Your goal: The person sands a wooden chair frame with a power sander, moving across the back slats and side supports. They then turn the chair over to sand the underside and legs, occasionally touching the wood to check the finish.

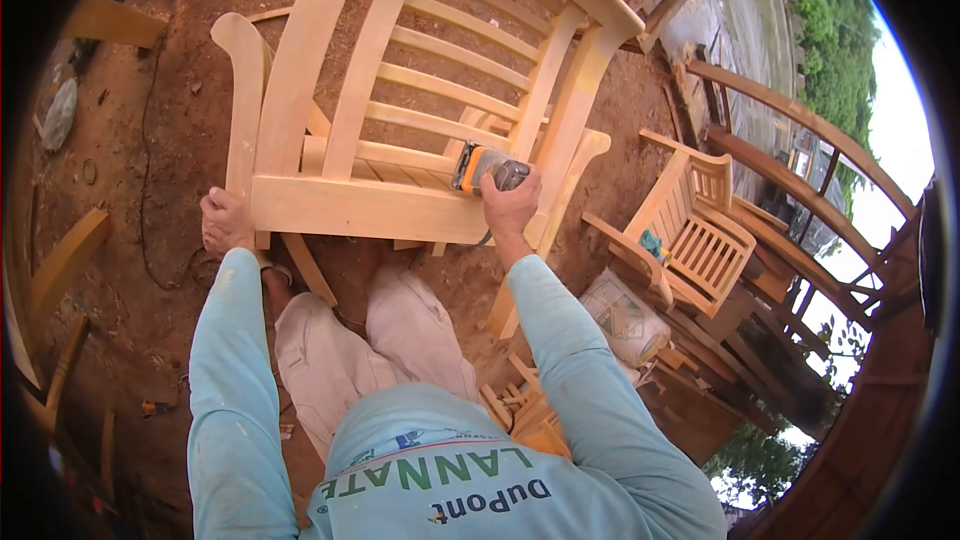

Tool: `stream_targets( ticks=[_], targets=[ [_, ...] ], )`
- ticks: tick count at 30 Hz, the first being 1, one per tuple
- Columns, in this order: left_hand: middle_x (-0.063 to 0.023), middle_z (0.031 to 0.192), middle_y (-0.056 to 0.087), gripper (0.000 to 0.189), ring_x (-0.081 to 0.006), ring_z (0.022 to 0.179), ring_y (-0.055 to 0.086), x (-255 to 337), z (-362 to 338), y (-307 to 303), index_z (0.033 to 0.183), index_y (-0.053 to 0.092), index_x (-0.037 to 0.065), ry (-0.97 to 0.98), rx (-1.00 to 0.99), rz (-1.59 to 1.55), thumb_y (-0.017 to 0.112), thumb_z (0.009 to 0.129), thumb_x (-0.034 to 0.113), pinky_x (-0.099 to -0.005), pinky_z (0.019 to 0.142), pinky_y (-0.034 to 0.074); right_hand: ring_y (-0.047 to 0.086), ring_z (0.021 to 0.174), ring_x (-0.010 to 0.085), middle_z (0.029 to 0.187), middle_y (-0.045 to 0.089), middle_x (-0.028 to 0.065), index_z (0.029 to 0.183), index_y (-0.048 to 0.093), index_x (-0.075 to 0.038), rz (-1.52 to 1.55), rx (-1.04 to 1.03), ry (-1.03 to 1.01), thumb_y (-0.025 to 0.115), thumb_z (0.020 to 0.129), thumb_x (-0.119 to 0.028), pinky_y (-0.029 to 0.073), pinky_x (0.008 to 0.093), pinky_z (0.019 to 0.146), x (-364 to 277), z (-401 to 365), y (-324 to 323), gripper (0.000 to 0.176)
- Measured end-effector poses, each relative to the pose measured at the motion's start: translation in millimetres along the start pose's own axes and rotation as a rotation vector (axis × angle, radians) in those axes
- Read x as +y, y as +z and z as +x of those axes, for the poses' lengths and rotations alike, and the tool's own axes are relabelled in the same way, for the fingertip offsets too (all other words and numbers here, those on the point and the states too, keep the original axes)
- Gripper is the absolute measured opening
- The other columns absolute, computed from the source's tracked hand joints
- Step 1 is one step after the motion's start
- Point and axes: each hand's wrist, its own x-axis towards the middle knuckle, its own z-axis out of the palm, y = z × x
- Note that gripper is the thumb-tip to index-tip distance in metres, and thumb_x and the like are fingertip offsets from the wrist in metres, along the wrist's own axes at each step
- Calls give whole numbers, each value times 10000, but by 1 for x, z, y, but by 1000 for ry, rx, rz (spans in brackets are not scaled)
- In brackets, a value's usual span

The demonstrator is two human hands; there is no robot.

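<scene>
- We saw the right hand clamped on a sander, an orange and grey power tool, with the fingers wrapped over its body.
- The sander rested on the wooden chair, at the right end of the seat, just above the broad front rail and beside the right-hand upright.
- The left hand was closed on the chair's left side, its fingers curled round the wood where the curved arm piece met the front rail.
- The chair was bare, pale timber with a slatted back, and it filled the upper middle of the view, standing on the dirt floor.
- Both arms wore light blue sleeves, and knees in pale trousers showed just below the front rail.
- A second chair of the same wood stood to the right, well apart from the first; something small and teal lay on its seat, and we could not tell what.
- A white sack lay just beside that second chair.
- A black cable trailed over the dirt to the left of the chair.
</scene>
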Motion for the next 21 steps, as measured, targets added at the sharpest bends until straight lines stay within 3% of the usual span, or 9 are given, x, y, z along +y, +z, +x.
stream_targets(
  ticks=[21],
  targets=[
    [-171,1180,754,575,-439,1108,690,1,-2,0,1206,724,138,6,49,0,399,1025,577,-548,922,519,627,1124,430,1226,605,252,1387,487,36,-33,-5,-30,821,736,-325,524,514,986,-1,8,0,816]
  ],
)
